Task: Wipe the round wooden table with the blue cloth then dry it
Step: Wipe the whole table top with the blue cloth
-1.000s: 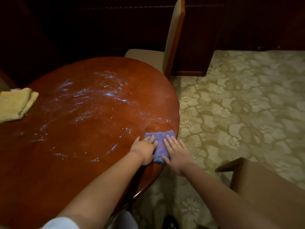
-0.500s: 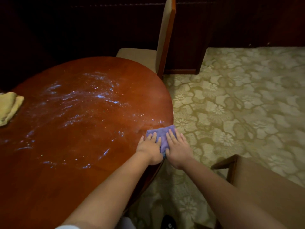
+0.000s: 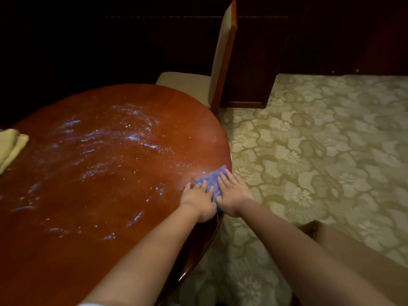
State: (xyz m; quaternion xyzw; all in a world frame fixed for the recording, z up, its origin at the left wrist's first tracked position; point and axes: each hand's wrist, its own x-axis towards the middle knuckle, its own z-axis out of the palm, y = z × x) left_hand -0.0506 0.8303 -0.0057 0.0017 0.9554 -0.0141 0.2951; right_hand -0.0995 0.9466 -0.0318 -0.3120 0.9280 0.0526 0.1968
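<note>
The round wooden table [image 3: 92,217] fills the left of the view, its top streaked with wet, shiny patches. The blue cloth [image 3: 213,176] lies flat at the table's right edge. My left hand [image 3: 197,198] and my right hand [image 3: 231,196] press down on it side by side, fingers straight and pointing away from me. Most of the cloth is hidden under the hands. A folded yellow cloth [image 3: 11,146] rests at the table's far left edge.
An upholstered chair [image 3: 220,62] stands at the table's far side, its seat tucked near the rim. A second chair's wooden corner [image 3: 313,230] shows at lower right. Patterned carpet [image 3: 320,151] covers the floor to the right.
Both hands have slid the blue cloth slightly farther along the table's right edge, away from me, and moved closer together. The view has shifted a little.
</note>
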